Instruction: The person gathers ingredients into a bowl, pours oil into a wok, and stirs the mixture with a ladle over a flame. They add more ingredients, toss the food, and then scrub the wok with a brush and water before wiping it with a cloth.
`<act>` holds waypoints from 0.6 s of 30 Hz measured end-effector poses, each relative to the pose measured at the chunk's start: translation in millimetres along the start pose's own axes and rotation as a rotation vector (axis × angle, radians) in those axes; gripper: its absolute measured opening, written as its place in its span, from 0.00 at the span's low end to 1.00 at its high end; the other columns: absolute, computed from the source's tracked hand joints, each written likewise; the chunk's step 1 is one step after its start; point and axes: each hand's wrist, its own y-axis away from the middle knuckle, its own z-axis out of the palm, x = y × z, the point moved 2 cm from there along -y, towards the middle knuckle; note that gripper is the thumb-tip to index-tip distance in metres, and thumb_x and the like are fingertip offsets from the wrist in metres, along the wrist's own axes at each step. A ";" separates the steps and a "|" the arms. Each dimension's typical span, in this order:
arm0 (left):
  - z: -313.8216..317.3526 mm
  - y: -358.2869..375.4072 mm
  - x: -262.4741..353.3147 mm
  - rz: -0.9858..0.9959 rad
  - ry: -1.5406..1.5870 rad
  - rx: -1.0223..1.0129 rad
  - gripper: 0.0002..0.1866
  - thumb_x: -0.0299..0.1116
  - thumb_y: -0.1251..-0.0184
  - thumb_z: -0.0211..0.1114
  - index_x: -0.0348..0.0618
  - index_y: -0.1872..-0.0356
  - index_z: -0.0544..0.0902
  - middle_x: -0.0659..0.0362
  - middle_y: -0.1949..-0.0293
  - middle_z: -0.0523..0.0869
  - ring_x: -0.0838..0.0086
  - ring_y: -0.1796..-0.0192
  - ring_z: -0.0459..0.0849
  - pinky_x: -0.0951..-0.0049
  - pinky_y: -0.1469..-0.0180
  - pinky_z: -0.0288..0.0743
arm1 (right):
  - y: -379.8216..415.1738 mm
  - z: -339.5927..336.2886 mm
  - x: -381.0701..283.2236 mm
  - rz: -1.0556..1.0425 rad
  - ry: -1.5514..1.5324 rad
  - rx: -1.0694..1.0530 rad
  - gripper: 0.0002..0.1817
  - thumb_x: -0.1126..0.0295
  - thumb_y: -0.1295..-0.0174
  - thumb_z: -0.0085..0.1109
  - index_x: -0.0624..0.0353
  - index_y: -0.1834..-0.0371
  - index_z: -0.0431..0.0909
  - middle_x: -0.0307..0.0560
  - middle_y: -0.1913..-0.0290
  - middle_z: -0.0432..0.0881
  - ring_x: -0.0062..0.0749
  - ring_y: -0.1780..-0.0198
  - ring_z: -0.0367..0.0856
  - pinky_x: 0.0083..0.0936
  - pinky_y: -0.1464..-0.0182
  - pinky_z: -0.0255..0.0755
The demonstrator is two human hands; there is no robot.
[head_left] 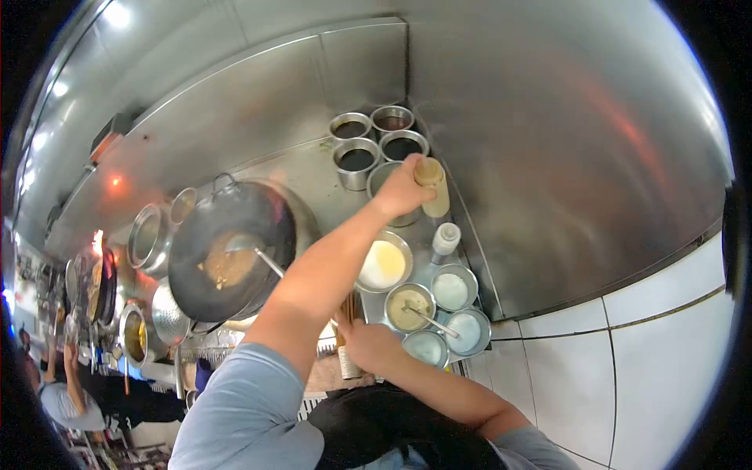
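My left hand [403,188] reaches across to the back right, its fingers closed around the top of a bottle [437,202] with pale yellowish contents. A smaller bottle with a white top [446,237] stands in front of it. Low in the middle, my right hand [366,345] is closed on the end of a ladle [269,262]. My left forearm hides part of the ladle's handle. The ladle's bowl rests in a dark wok [192,235], among brownish food [227,265]. Beside my right hand is a whitish wrapped handle [348,365].
Metal pots of dark liquid [356,160] stand at the back. Nearer are a bowl of yellow-white liquid [384,264], a pot of cream-coloured paste [409,307] with a spoon [432,319], and several pots of white contents [450,291]. Another person [74,399] works at far left, near flames.
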 end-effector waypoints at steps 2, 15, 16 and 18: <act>-58.8 30.6 32.9 0.065 0.067 0.075 0.36 0.33 0.59 0.73 0.41 0.44 0.69 0.49 0.53 0.82 0.62 0.48 0.81 0.67 0.44 0.72 | -3.5 -4.9 -3.1 0.038 -0.037 -0.008 0.23 0.68 0.37 0.42 0.60 0.38 0.66 0.58 0.62 0.79 0.48 0.65 0.83 0.44 0.64 0.76; -351.1 332.1 49.7 -0.316 -0.283 0.606 0.39 0.44 0.51 0.70 0.35 0.39 0.67 0.48 0.52 0.82 0.58 0.49 0.81 0.60 0.46 0.74 | -24.9 3.1 -71.6 0.098 -0.948 0.076 0.25 0.75 0.44 0.53 0.57 0.39 0.70 0.43 0.76 0.75 0.27 0.81 0.73 0.24 0.77 0.70; -361.0 344.3 38.4 -0.494 -0.758 0.449 0.39 0.45 0.53 0.70 0.35 0.40 0.68 0.47 0.53 0.82 0.55 0.51 0.83 0.59 0.48 0.75 | -24.5 4.5 -81.0 0.137 -1.193 -0.024 0.24 0.77 0.43 0.53 0.58 0.40 0.71 0.38 0.77 0.72 0.21 0.83 0.69 0.20 0.80 0.67; -370.6 355.1 10.7 -0.729 -1.049 0.127 0.34 0.42 0.52 0.69 0.39 0.43 0.71 0.46 0.51 0.82 0.55 0.53 0.84 0.59 0.51 0.77 | -29.0 8.8 -96.0 0.105 -1.281 -0.083 0.21 0.78 0.42 0.51 0.59 0.44 0.73 0.36 0.78 0.71 0.21 0.86 0.67 0.18 0.83 0.64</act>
